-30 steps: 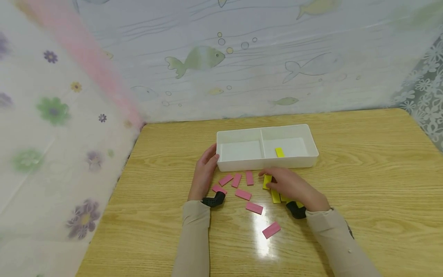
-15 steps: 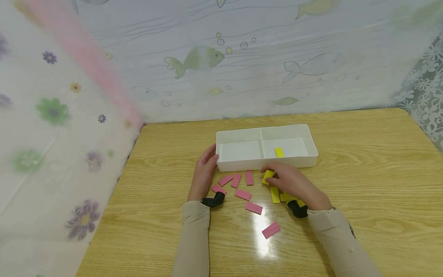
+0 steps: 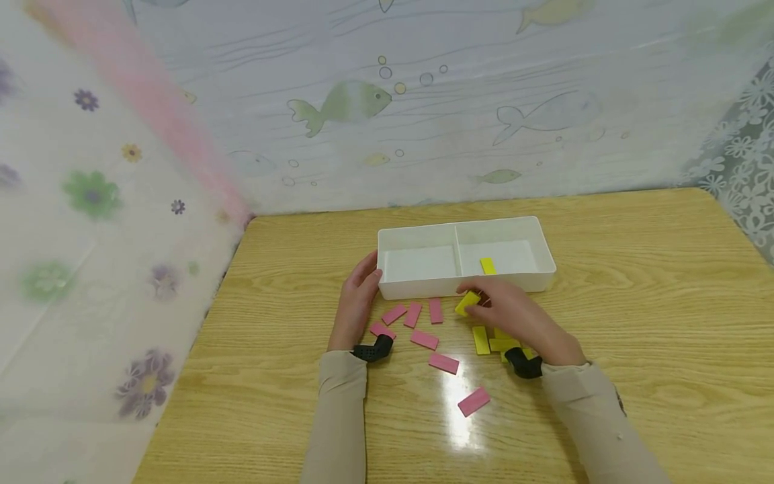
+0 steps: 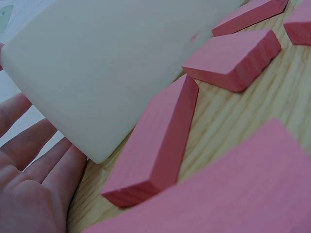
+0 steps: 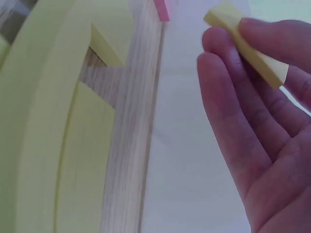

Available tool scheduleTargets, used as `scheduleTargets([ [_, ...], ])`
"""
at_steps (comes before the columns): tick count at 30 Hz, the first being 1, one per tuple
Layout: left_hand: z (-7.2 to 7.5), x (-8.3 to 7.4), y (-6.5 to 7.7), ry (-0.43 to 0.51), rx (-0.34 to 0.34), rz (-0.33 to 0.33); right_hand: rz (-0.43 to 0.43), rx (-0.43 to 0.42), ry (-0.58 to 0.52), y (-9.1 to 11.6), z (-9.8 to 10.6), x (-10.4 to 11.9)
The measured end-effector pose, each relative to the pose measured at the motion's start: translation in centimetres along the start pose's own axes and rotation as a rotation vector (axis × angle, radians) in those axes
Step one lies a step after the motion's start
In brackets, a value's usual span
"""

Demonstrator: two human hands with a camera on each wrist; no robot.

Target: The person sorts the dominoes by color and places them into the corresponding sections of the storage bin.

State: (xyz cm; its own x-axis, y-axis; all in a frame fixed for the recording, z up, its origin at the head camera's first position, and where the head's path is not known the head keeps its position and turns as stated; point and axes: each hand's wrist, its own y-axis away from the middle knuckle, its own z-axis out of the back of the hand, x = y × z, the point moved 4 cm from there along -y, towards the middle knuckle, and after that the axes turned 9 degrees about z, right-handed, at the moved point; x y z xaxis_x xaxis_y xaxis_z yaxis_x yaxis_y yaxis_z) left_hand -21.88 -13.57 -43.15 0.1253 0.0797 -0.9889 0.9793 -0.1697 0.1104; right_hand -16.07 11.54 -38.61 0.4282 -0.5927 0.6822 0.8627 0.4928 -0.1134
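My left hand (image 3: 355,299) rests against the left end of a white two-part box (image 3: 417,289); in the left wrist view its fingers (image 4: 29,141) lie fairly straight along that end wall. My right hand (image 3: 508,309) pinches a yellow wooden block (image 3: 467,304) between thumb and fingers, just in front of the box and below its rim. In the right wrist view, the held block (image 5: 252,48) is tilted and off the table. Another yellow block (image 3: 488,266) lies in the box's right compartment. Several yellow blocks (image 3: 481,341) lie under and beside my right wrist, partly hidden.
Several pink wooden blocks (image 3: 425,339) are scattered on the wooden table (image 3: 278,376) between my arms, some close to the box front. A divider (image 3: 457,251) splits the box. Behind the table hangs a fish-patterned sheet (image 3: 423,154).
My right hand has lifted the yellow block off the table and moved it slightly up towards the box, turning it a little. The left hand and the box stay where they were.
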Motion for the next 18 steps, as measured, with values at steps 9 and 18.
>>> scheduleTargets([
  [9,0.0,-0.1,0.1,-0.024,-0.003,-0.004,0.02,-0.09,0.041,0.3,1.2,0.2],
  [18,-0.1,-0.2,0.1,-0.039,-0.02,0.006,0.01,-0.197,0.035,0.6,2.2,-0.2],
])
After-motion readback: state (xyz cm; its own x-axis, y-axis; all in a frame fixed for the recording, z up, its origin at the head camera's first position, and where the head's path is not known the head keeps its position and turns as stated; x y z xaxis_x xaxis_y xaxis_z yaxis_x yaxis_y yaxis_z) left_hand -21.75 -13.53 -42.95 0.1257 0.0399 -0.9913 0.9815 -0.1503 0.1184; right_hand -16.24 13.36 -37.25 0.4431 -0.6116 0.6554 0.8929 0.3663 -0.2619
